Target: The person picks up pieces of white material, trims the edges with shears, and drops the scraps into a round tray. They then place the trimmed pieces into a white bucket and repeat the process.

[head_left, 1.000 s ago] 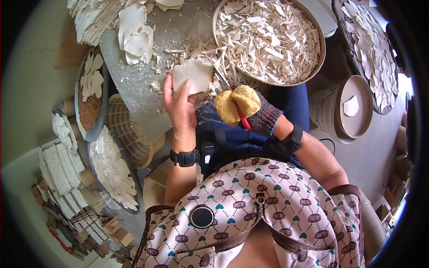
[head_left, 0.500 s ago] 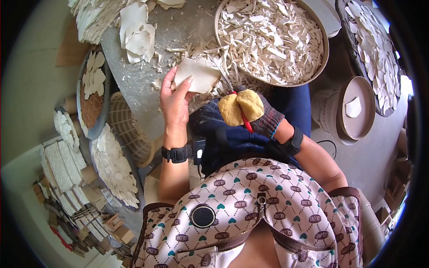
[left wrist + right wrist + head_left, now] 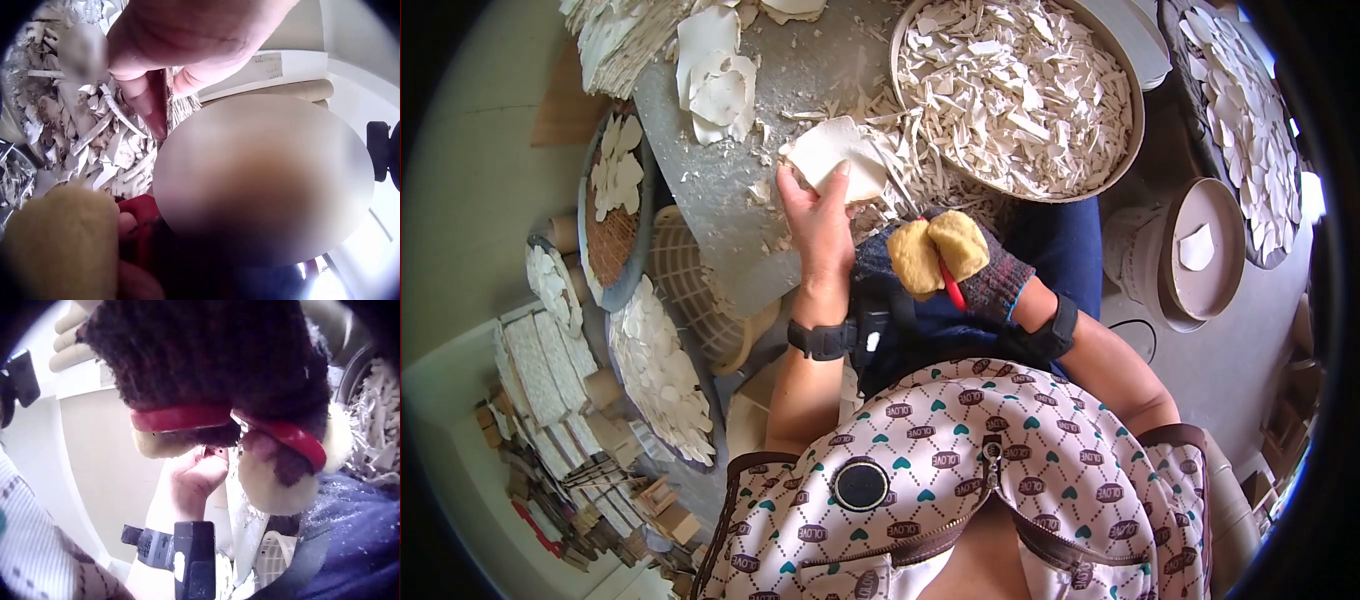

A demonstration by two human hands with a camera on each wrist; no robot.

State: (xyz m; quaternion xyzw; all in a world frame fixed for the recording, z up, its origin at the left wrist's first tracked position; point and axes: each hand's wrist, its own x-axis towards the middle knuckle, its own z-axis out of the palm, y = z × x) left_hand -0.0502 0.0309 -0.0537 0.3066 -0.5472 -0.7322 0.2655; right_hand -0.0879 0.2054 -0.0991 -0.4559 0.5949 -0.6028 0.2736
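In the head view my bare left hand (image 3: 820, 228) pinches a thin, flat whitish piece (image 3: 837, 155) between thumb and fingers, the thumb lying on its upper face. In the left wrist view that piece (image 3: 167, 100) shows edge-on between the fingers. My right hand (image 3: 995, 275) wears a dark knitted glove and grips scissors (image 3: 952, 287) with red handles wrapped in yellow foam padding (image 3: 940, 252). The scissor blades reach forward from the glove, right beside the right edge of the piece. In the right wrist view the red handle loops (image 3: 181, 419) show below the glove.
A large round tray (image 3: 1135, 140) heaped with white offcuts stands ahead on the right. Scraps litter the grey table (image 3: 800, 60), with loose white pieces (image 3: 715, 75) at its left. A plastic basket (image 3: 685, 270) sits left; a bucket (image 3: 1135, 245) stands right.
My left hand shifts left, then back right, and the piece turns, a curved edge now facing away from me. The right hand stays nearly in place, still gripping the scissors.
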